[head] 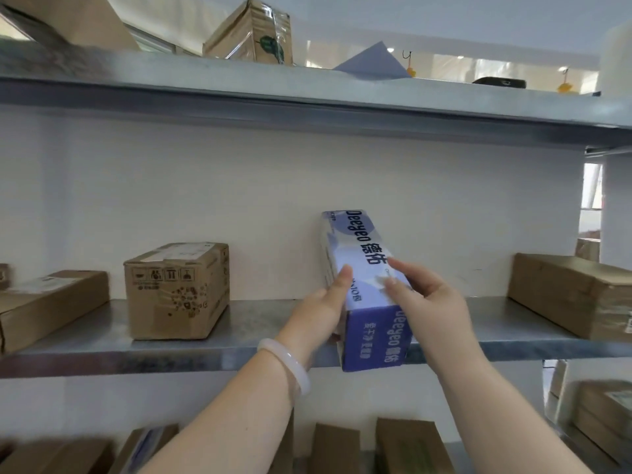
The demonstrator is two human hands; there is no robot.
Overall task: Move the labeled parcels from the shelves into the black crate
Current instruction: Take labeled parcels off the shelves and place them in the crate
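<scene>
Carton [357, 244], long, glossy, blue and white, at grey metal shelf [239, 323].
Left hand [321, 313] and right hand [431, 302] clasp its sides; print reads "Deeyeo".

Soft, even daylight (wide-angle bowing, blurred lower corners)
</scene>
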